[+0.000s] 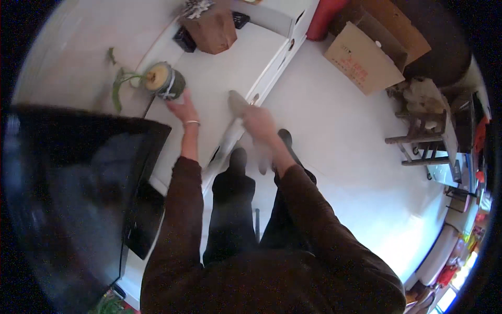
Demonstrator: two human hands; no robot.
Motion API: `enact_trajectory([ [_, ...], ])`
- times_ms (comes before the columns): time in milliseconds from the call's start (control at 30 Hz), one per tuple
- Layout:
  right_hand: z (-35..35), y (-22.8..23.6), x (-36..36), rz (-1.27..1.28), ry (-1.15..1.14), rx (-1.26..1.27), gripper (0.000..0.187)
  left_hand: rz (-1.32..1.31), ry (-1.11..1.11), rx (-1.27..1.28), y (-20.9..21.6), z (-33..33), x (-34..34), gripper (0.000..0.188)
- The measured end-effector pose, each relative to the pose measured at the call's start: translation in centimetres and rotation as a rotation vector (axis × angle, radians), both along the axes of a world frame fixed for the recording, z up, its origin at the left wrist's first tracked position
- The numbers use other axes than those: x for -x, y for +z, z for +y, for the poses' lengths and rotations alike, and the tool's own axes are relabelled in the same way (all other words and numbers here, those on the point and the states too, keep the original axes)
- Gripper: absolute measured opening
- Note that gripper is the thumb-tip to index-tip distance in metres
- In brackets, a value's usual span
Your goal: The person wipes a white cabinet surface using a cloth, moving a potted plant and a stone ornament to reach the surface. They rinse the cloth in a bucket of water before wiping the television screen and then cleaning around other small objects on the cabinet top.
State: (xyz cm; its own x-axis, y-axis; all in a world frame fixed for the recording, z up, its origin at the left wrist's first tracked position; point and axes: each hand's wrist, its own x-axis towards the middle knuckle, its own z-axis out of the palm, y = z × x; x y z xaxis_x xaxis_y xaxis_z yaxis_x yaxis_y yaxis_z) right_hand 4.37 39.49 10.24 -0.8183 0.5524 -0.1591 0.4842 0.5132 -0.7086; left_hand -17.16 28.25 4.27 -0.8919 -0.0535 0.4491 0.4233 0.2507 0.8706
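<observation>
My left hand is curled against the near side of a round plant jar, its fingers and thumb on the wall. The jar has a pale yellowish top, a light tie around it and a green stem bending out to the left. In my right hand is a greyish cloth, pressed on the front edge of a white cabinet top. Motion blurs this hand and part of the cloth.
A large black television stands at the left. Farther back on the cabinet sits a brown paper-like holder beside small dark boxes. An open cardboard box and a wooden stool are on the right-hand floor.
</observation>
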Motion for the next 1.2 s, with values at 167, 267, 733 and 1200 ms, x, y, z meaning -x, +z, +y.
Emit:
enact_trajectory([
  [167,0.1,2.1,-7.0,0.804,-0.544,1.298,0.046,-0.445,-0.996,-0.115,4.7,0.4,-16.6,0.072],
  [267,-3.3,3.7,-8.8,0.952,-0.385,1.400,0.064,-0.490,-1.157,-0.038,10.3,-0.6,-22.1,0.088],
  [733,-1.5,-0.8,-13.9,0.245,-0.289,0.387,0.024,-0.154,-0.889,0.180,13.6,6.5,-12.7,0.046],
  [1200,-3.6,1.6,-11.5,0.192,-0.222,0.130,0.016,0.549,-0.549,1.074,3.1,24.9,-4.4,0.075],
])
